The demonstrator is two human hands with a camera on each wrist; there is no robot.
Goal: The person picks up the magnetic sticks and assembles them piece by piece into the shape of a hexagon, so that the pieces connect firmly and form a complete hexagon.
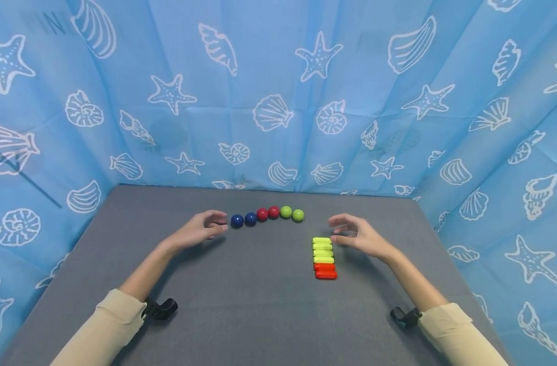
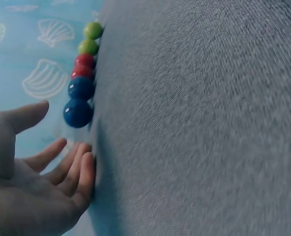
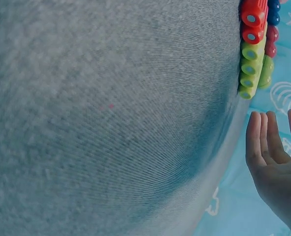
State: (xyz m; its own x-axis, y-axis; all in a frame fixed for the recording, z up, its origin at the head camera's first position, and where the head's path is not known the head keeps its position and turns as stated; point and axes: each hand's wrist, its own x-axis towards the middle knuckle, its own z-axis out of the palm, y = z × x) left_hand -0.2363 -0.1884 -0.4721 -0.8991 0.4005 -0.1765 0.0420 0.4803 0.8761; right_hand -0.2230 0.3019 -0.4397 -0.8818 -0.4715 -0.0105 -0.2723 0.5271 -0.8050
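Observation:
Several glossy balls form a slightly curved row at the back of the table: two blue balls (image 1: 244, 220), two red balls (image 1: 268, 213) and two green balls (image 1: 292, 214). My left hand (image 1: 203, 226) is just left of the blue end, fingers loosely bent around nothing; in the left wrist view a gap separates the hand (image 2: 51, 182) from the nearest blue ball (image 2: 78, 113). Beside my right hand (image 1: 362, 236) lies a column of short cylinders, several yellow cylinders (image 1: 322, 250) above two red cylinders (image 1: 326, 271). That hand holds nothing, its fingers relaxed; the right wrist view shows holes in the cylinder ends.
A grey cloth-covered table (image 1: 260, 320) spans the front. Blue curtains (image 1: 278, 147) with white shells and starfish hang along the back and both sides. Each wrist wears a black strap device, such as the left one (image 1: 161, 308).

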